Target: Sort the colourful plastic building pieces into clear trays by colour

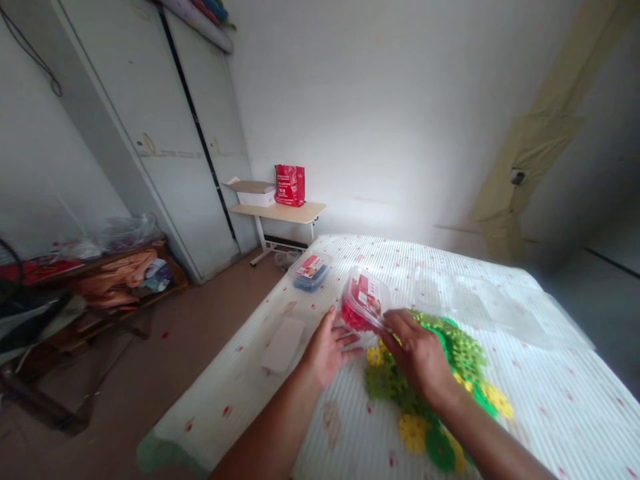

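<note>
Right hand (417,350) is clamped on the near right corner of a clear plastic rounded box with red contents (365,297), probably because the protruding rim there gives an easy grip. Left hand (327,350) is spread with fingers apart, palm turned toward the box, likely placed to steady its low side; cannot tell if it touches. Box is over the middle of a table with a white ribbed, red-dotted cover (240,400), tilted; cannot tell if its bottom rests there. A clear plastic box with blue contents (311,272) sits near the far left edge, presumably out of the arms' way. A loose pile of green and yellow flower-shaped pieces (467,353) lies under and around the right forearm, likely for easy reach. Box looks see-through and glossy on top, bright red low down, with a red-and-white printed label (367,292) on the upper face; lid seems on, latching unclear.
</note>
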The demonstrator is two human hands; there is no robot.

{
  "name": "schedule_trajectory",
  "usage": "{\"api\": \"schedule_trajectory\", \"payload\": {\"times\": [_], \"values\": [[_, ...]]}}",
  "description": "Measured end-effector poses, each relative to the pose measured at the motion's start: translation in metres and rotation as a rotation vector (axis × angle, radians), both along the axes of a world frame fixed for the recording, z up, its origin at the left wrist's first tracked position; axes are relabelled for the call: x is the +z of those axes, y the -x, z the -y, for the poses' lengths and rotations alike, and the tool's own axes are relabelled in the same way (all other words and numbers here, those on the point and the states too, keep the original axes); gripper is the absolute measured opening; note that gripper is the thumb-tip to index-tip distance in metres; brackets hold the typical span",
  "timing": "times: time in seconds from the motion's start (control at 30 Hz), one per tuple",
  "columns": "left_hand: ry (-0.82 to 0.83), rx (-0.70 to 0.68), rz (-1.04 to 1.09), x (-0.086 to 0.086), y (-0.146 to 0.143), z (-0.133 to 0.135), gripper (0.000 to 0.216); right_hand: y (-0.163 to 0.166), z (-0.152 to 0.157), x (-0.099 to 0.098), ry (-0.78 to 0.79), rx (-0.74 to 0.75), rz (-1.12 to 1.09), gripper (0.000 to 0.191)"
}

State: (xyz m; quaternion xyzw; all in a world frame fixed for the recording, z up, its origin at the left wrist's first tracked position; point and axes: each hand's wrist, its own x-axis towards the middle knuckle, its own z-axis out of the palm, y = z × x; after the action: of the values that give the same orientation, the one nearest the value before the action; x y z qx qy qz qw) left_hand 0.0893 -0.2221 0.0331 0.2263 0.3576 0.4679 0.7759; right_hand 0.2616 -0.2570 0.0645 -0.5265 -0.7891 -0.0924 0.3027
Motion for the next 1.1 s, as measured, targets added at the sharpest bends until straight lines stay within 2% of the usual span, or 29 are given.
{"api": "schedule_trajectory", "payload": {"times": [0.1,0.17,0.3,0.4,0.6,0.83,0.97,1.1], "values": [[-0.007,-0.225,0.294,0.000,-0.026,0.004,0.059,-0.016,0.028,-0.008,-0.075,0.086,-0.083,0.015],[-0.023,-0.278,0.395,0.001,-0.041,0.007,0.059,-0.025,0.041,-0.014,-0.076,0.076,-0.087,0.014],[-0.019,-0.216,0.389,0.000,-0.067,0.012,0.046,-0.037,0.055,-0.020,-0.070,-0.008,-0.147,0.013],[0.002,-0.169,0.352,-0.002,-0.080,0.014,0.044,-0.045,0.057,-0.020,-0.051,-0.002,-0.209,0.007],[0.005,-0.112,0.256,-0.013,-0.079,0.018,0.042,-0.059,0.056,-0.023,0.159,0.229,-0.340,0.004],[-0.073,-0.163,0.326,-0.023,-0.073,0.017,0.040,-0.060,0.055,-0.024,0.310,0.383,-0.507,0.003],[-0.076,-0.136,0.336,-0.023,-0.075,0.018,0.039,-0.058,0.055,-0.023,0.305,0.365,-0.516,0.004],[-0.101,-0.034,0.284,-0.025,-0.077,0.019,0.037,-0.050,0.057,-0.023,0.219,0.224,-0.379,0.008]]}}
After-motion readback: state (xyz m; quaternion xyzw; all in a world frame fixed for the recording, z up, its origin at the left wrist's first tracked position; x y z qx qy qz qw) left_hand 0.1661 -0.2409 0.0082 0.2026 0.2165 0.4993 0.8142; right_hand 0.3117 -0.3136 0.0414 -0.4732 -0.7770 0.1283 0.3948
